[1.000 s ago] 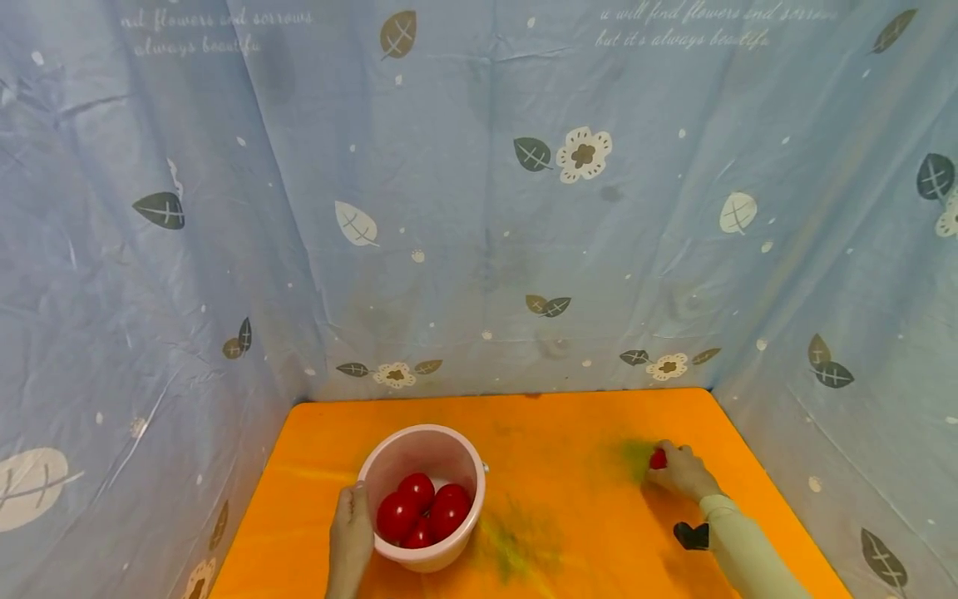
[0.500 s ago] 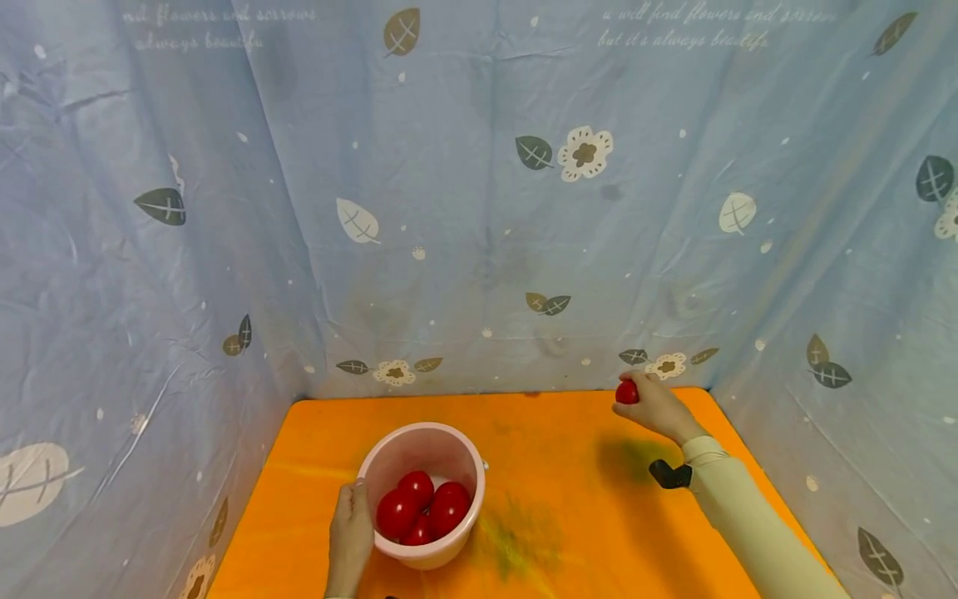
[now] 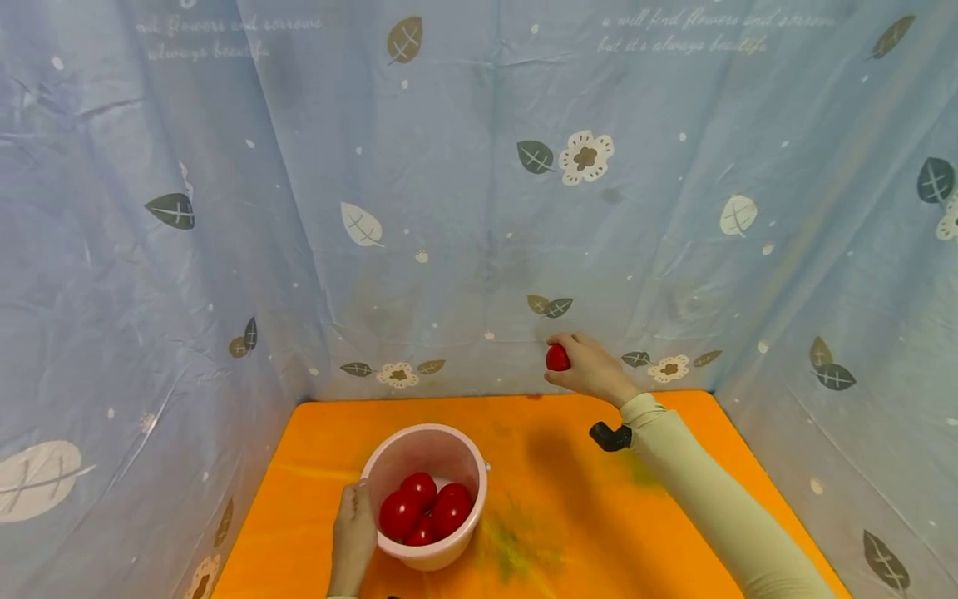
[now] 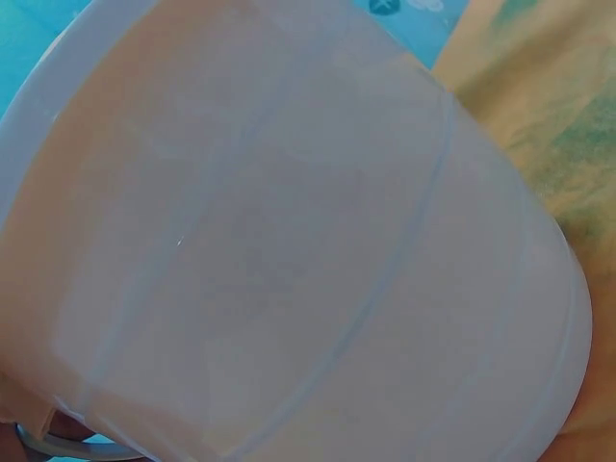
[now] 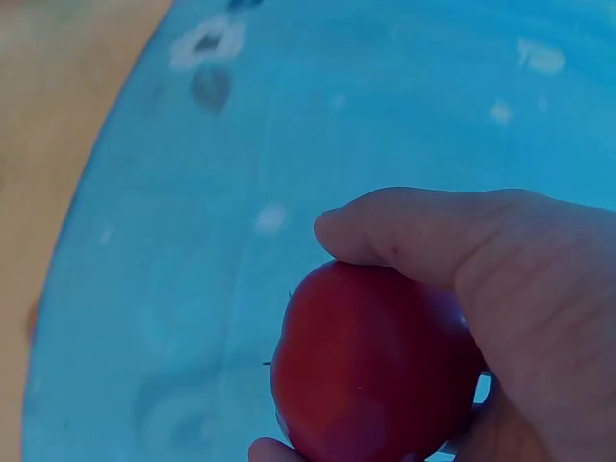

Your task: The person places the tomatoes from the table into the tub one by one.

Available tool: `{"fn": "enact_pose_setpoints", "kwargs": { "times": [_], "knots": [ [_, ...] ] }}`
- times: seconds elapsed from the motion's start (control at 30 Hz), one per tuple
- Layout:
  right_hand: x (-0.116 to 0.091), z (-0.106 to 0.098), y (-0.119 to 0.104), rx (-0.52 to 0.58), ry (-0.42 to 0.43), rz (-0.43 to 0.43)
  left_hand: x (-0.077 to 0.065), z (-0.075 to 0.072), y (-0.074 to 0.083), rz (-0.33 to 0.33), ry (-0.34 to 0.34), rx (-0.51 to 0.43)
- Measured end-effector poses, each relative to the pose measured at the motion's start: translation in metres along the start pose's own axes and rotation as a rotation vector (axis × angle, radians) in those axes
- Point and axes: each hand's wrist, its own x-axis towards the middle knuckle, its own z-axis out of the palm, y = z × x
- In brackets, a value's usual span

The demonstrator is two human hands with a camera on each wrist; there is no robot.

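Note:
My right hand (image 3: pixel 591 366) holds a red tomato (image 3: pixel 557 358) up in the air, over the back part of the table. In the right wrist view the thumb lies across the top of the tomato (image 5: pixel 375 371), and a fingertip shows below it. A pink bucket (image 3: pixel 425 441) stands at the left of the table with several red tomatoes (image 3: pixel 400 516) inside. My left hand (image 3: pixel 353 532) grips the bucket's left side at the rim. The bucket's pale wall (image 4: pixel 289 231) fills most of the left wrist view, where its thin handle (image 4: pixel 82 448) shows low at the left.
An orange cloth (image 3: pixel 509 441) with green smudges covers the table. Blue patterned curtains (image 3: pixel 464 274) hang close behind it and along both sides. A black wrist-worn piece (image 3: pixel 609 436) juts from the right sleeve.
The right hand has lifted the tomato off the right side of the table and carried it up and leftward. The left hand and the bucket have stayed in place.

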Motion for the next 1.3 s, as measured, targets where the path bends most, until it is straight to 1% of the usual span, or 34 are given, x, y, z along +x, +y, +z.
{"fn": "enact_pose_setpoints", "kwargs": {
  "times": [0.13,0.2,0.3,0.37,0.47,0.53,0.63,0.7,0.77,0.83,0.87,0.93,1.0,1.1,1.17,1.3],
  "knots": [
    [0.014,0.012,-0.037,-0.003,-0.033,-0.064,-0.001,0.000,0.000,-0.014,-0.013,-0.001],
    [0.020,0.020,-0.055,-0.004,-0.076,-0.099,-0.001,0.000,-0.001,0.001,0.010,0.005],
    [0.026,0.033,-0.083,-0.035,-0.165,-0.145,0.000,0.001,0.000,0.030,0.032,0.018],
    [0.030,0.044,-0.100,-0.073,-0.242,-0.178,0.001,0.001,0.000,0.046,0.052,0.030],
    [0.032,0.062,-0.124,-0.139,-0.342,-0.236,0.003,0.001,-0.001,0.048,0.049,0.036],
    [0.031,0.076,-0.137,-0.191,-0.388,-0.294,0.003,0.001,-0.001,0.043,0.050,0.029],
    [0.029,0.100,-0.153,-0.212,-0.477,-0.336,0.004,0.002,-0.002,0.050,0.079,0.027],
    [0.026,0.116,-0.161,-0.228,-0.533,-0.342,0.005,0.003,-0.001,0.052,0.103,0.032],
    [0.024,0.132,-0.165,-0.258,-0.596,-0.327,0.006,0.004,-0.001,0.062,0.135,0.042],
    [0.022,0.145,-0.165,-0.335,-0.641,-0.325,0.007,0.005,0.000,0.069,0.147,0.045],
    [0.021,0.149,-0.164,-0.377,-0.666,-0.329,0.007,0.005,0.001,0.070,0.142,0.046],
    [0.022,0.157,-0.161,-0.467,-0.705,-0.338,0.007,0.006,0.002,0.074,0.137,0.051],
    [0.024,0.162,-0.159,-0.524,-0.739,-0.349,0.007,0.006,0.003,0.066,0.134,0.059],
    [0.026,0.168,-0.159,-0.569,-0.743,-0.367,0.008,0.006,0.003,0.044,0.127,0.065],
    [0.027,0.171,-0.161,-0.586,-0.721,-0.379,0.008,0.005,0.002,0.039,0.124,0.058],
    [0.026,0.176,-0.163,-0.615,-0.662,-0.368,0.009,0.002,0.001,0.049,0.125,0.053]
  ]
}}
